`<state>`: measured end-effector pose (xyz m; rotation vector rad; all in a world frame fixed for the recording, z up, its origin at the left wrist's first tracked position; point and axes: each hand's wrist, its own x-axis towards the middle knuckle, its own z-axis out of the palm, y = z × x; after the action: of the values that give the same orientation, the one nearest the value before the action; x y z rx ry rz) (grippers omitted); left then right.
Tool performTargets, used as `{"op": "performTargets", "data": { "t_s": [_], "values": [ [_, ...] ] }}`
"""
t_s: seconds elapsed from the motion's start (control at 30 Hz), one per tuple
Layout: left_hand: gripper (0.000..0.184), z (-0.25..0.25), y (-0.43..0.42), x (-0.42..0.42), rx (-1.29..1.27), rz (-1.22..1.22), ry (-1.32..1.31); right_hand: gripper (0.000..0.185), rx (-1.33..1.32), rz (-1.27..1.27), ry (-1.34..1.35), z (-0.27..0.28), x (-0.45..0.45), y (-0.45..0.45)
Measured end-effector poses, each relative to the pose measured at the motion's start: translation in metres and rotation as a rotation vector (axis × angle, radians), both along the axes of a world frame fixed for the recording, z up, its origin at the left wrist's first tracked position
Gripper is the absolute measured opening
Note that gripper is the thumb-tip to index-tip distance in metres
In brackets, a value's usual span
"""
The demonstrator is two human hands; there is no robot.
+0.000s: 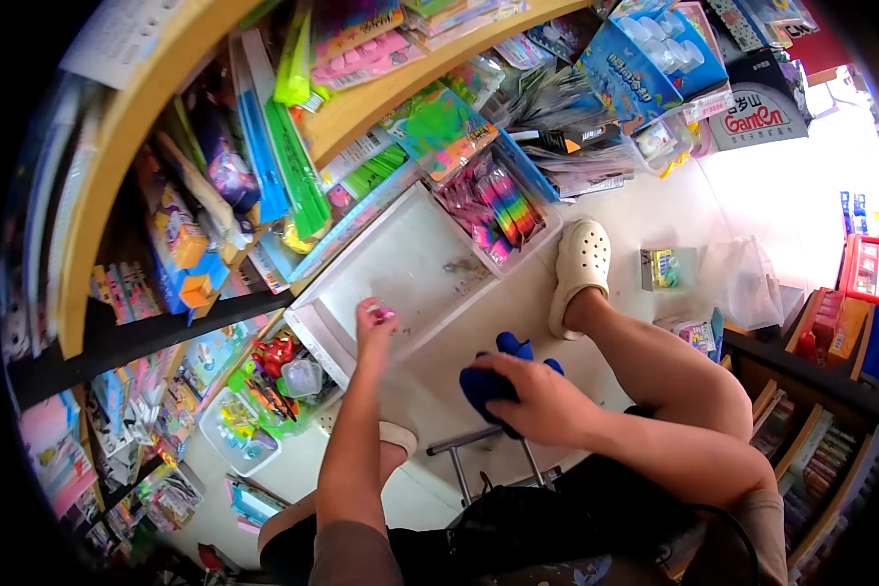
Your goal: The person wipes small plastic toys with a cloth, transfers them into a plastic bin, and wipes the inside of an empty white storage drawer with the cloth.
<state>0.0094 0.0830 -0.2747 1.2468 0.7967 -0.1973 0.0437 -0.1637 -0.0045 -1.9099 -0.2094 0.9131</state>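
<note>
Over the near left part of a white plastic drawer-like bin (pixel 347 264), my left hand (pixel 371 332) pinches a small shiny pink item (pixel 383 313), too small to name. My right hand (pixel 535 396) is wrapped round a dark blue object with rounded lobes (pixel 485 389), held in front of the bin above the floor; its kind I cannot make out. In the bin's far right end lie pink packets and a rainbow-striped pack (pixel 508 203). Small scraps (pixel 467 272) lie on the bin's bottom.
Crowded wooden shelves (pixel 361 107) curve along the left and back. A small tub of toys (pixel 239 430) stands on the floor at left. A clear plastic bag (pixel 742 283) and a small box (pixel 667 269) sit at right, near a low rack (pixel 811 459).
</note>
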Motion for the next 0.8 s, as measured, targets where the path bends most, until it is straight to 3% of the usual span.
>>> {"op": "performTargets", "data": {
  "t_s": [0.03,0.23,0.33,0.37,0.4,0.47,0.6,0.63,0.8],
  "values": [
    [0.030,0.014,-0.006,-0.001,-0.194,0.002,-0.039,0.037,-0.022,-0.023,-0.009,0.000,0.002,0.001],
    [0.023,0.135,-0.065,-0.001,-0.617,0.050,-0.172,0.036,0.001,-0.274,-0.059,-0.019,0.004,0.010],
    [0.033,0.156,-0.080,-0.011,-0.851,0.079,-0.224,0.036,0.058,-0.260,-0.221,-0.015,0.000,0.019],
    [0.042,0.156,-0.080,-0.018,-1.057,0.019,-0.311,0.039,0.151,-0.181,-0.301,-0.025,-0.004,0.023],
    [0.043,0.186,-0.090,-0.015,-0.934,0.078,-0.211,0.043,-0.004,-0.040,-0.576,-0.036,-0.013,0.028],
    [0.046,0.262,-0.118,-0.013,-0.686,0.199,-0.018,0.047,-0.241,0.027,-0.862,-0.028,-0.025,0.033],
    [0.054,0.211,-0.059,-0.036,-1.065,-0.183,-0.347,0.041,-0.063,0.001,-0.543,-0.012,-0.020,0.045],
    [0.060,0.234,-0.064,-0.038,-0.744,-0.054,-0.184,0.037,-0.042,-0.035,-0.470,-0.007,-0.018,0.048],
    [0.056,0.289,-0.077,-0.038,-0.562,0.037,-0.206,0.025,0.022,-0.191,-0.232,0.011,-0.005,0.061]
  ]
}}
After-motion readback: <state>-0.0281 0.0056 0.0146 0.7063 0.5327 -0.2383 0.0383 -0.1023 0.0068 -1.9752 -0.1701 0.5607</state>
